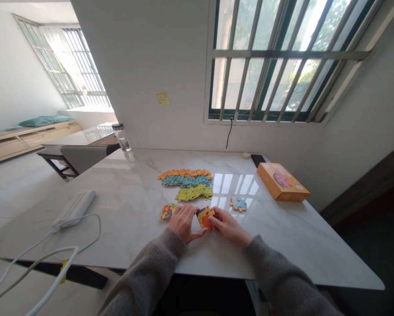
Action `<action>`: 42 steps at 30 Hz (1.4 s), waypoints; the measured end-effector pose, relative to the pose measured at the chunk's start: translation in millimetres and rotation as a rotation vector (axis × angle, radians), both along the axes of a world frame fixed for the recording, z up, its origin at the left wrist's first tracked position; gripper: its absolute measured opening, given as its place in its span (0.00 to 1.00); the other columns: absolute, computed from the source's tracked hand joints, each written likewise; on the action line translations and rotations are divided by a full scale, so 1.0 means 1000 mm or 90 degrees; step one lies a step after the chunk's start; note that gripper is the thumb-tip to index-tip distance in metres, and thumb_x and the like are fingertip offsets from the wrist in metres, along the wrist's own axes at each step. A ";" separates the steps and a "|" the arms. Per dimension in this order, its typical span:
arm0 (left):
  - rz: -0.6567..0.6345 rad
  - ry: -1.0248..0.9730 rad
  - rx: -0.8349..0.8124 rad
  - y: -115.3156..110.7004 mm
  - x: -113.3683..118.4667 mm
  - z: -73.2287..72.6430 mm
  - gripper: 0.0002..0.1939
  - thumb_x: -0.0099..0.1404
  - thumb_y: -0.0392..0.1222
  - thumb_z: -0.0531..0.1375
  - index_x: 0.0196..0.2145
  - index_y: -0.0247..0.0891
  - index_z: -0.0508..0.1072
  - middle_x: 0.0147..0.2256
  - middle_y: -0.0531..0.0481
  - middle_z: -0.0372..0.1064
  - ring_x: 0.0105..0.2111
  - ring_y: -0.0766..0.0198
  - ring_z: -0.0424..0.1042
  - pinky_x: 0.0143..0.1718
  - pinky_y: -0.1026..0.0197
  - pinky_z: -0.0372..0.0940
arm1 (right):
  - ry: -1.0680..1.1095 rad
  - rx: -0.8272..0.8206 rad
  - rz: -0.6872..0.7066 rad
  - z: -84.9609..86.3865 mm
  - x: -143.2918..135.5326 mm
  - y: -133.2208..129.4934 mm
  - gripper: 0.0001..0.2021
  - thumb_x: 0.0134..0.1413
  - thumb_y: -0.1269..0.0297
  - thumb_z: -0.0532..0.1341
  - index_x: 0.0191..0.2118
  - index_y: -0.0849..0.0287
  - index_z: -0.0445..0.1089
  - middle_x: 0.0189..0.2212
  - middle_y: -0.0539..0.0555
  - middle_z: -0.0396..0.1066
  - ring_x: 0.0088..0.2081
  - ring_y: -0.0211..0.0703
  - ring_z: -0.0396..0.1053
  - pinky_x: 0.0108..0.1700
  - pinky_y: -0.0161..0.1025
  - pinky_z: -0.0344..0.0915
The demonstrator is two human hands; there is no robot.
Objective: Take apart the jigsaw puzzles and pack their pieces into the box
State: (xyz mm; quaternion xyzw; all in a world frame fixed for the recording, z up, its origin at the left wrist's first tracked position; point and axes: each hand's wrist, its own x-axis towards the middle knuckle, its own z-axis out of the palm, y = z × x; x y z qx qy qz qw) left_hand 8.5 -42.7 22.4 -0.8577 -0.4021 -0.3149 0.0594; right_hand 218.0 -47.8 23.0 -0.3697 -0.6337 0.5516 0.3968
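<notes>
In front of me a yellow and orange puzzle piece (205, 218) is held up off the table, tilted towards me. My right hand (228, 223) pinches its right side between thumb and fingers. Curved round its left side, my left hand (184, 223) has a fingertip at the top corner and the thumb at the bottom edge. Beside my left hand lie colourful puzzle pieces (167, 211), partly covered by its fingers. A light blue puzzle piece (239, 204) lies to the right of my right hand.
Beyond my hands spread rows of green pieces (195, 192), blue-backed pieces (187, 181) and orange pieces (185, 173). An orange box (282, 182) and a phone (258, 159) are at right. At left are a power strip (74, 209) with cables and a clear bottle (122, 138).
</notes>
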 end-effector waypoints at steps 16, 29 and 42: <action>-0.197 -0.013 -0.023 -0.006 0.004 -0.006 0.21 0.63 0.41 0.62 0.54 0.42 0.66 0.52 0.43 0.71 0.50 0.53 0.70 0.49 0.50 0.66 | -0.048 0.050 -0.028 -0.006 0.004 0.002 0.33 0.55 0.48 0.64 0.62 0.59 0.61 0.26 0.44 0.60 0.27 0.36 0.60 0.31 0.35 0.62; 0.016 -0.152 -0.127 0.022 -0.100 -0.008 0.08 0.59 0.38 0.59 0.38 0.42 0.73 0.47 0.45 0.70 0.50 0.54 0.66 0.55 0.48 0.64 | -0.006 0.029 -0.095 0.001 0.004 0.001 0.23 0.62 0.51 0.57 0.57 0.57 0.61 0.30 0.49 0.67 0.27 0.37 0.62 0.29 0.35 0.60; 0.083 -0.114 -0.160 0.027 -0.106 -0.024 0.12 0.58 0.41 0.57 0.41 0.40 0.70 0.52 0.43 0.64 0.53 0.50 0.64 0.56 0.44 0.61 | -0.176 0.186 -0.154 -0.007 0.005 0.002 0.14 0.62 0.63 0.54 0.51 0.56 0.68 0.36 0.53 0.68 0.35 0.41 0.66 0.38 0.40 0.66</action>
